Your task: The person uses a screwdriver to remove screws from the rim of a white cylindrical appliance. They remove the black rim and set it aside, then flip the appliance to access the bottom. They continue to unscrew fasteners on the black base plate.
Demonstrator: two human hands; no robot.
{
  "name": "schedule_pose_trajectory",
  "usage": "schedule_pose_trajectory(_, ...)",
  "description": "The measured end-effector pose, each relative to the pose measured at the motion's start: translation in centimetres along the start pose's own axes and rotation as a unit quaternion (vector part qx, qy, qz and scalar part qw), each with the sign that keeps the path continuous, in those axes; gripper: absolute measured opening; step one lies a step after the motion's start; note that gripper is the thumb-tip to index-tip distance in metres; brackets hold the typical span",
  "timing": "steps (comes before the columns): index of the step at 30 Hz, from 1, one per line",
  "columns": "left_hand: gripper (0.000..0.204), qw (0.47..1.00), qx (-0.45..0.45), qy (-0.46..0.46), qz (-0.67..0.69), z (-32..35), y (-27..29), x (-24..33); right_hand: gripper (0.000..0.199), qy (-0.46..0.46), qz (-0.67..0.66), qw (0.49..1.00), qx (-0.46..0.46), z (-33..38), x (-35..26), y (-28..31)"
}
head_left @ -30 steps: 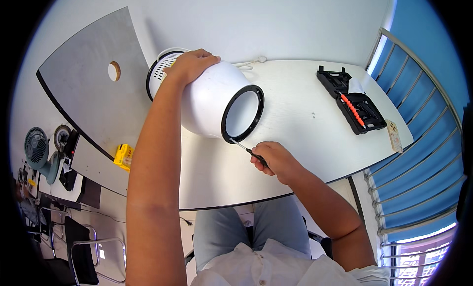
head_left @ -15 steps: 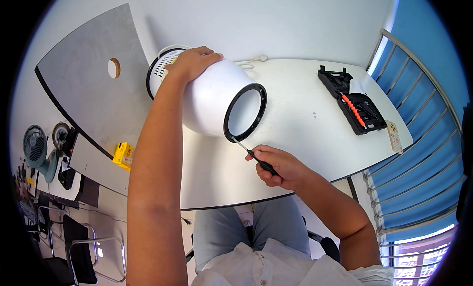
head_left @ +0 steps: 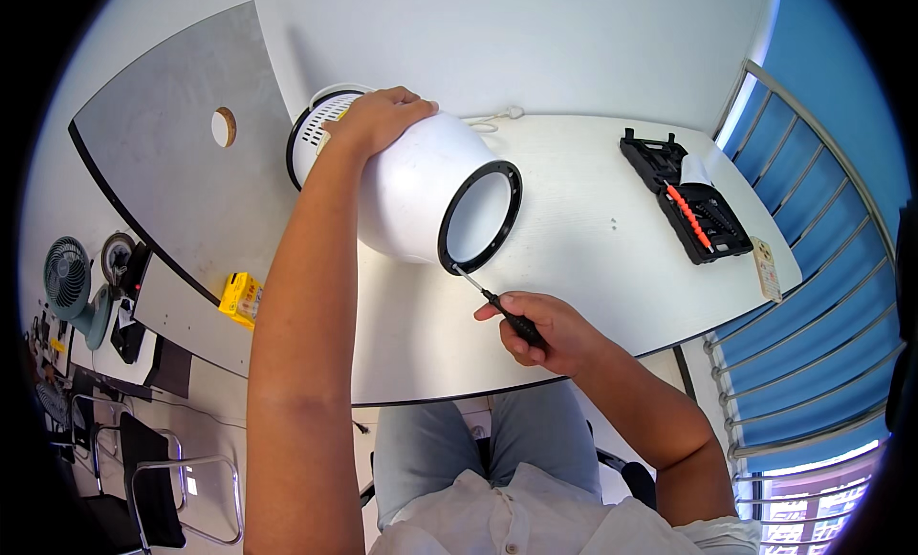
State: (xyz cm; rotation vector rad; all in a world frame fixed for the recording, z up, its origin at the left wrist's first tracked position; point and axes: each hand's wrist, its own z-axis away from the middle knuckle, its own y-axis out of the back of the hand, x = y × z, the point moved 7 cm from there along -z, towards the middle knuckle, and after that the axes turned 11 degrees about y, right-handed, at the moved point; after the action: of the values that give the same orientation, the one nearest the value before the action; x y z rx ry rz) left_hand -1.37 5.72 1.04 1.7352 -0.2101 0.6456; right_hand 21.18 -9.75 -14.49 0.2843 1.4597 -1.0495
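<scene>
A white, rounded appliance housing [head_left: 406,192] lies on its side on the white table, its black-rimmed round end [head_left: 516,194] turned toward me and to the right. My left hand [head_left: 382,120] is laid over the top of the housing, its fingers curved round the far side and the thumb near the slotted grille [head_left: 323,125]. Low in front of the rim, my right hand [head_left: 550,335] is closed round the black handle of a screwdriver [head_left: 523,328]. The screwdriver's thin metal shaft slants up to the left, and its tip meets the lower edge of the black rim.
At the table's right side lies an open black tool case [head_left: 703,220] with an orange flexible shaft [head_left: 688,214] on it. A pale remote control [head_left: 765,268] sits beside the case. To the left are a yellow box [head_left: 241,299] and a grey panel [head_left: 182,96]. Metal railings [head_left: 822,153] stand at right.
The whole scene has shifted very slightly in the view. My left hand stays on the housing and the screwdriver tip stays at the rim, while my right-hand fingers have changed slightly on the handle.
</scene>
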Motion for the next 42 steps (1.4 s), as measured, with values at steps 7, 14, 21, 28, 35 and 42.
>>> schedule_pose_trajectory(7,0.064,1.0,-0.025,0.002,0.014,-1.3,-0.6,-0.9,0.031,0.0,-0.058,0.998,0.007,-0.6,0.1,0.6)
schedule_pose_trajectory(14,0.064,1.0,-0.02,0.001,0.01,-1.3,-0.7,-0.9,0.025,0.023,0.061,0.997,0.038,-0.9,0.1,0.4)
schedule_pose_trajectory(21,0.064,1.0,-0.017,0.005,0.011,-0.8,-0.3,-1.1,0.025,0.049,0.198,0.976,0.077,-0.7,-0.5,0.1)
schedule_pose_trajectory(28,0.065,1.0,-0.002,0.006,-0.001,-0.6,-0.3,-1.1,0.022,0.26,0.534,0.797,0.114,-0.5,-2.5,-0.3)
schedule_pose_trajectory(35,0.066,1.0,-0.025,0.004,0.005,-1.3,-0.8,-1.1,0.023,0.395,0.824,0.393,0.106,0.9,-3.1,-3.2)
schedule_pose_trajectory(42,0.066,0.999,-0.036,0.018,0.004,-1.4,-0.7,-1.0,0.023,0.158,0.448,0.874,0.098,-1.3,-3.4,0.5)
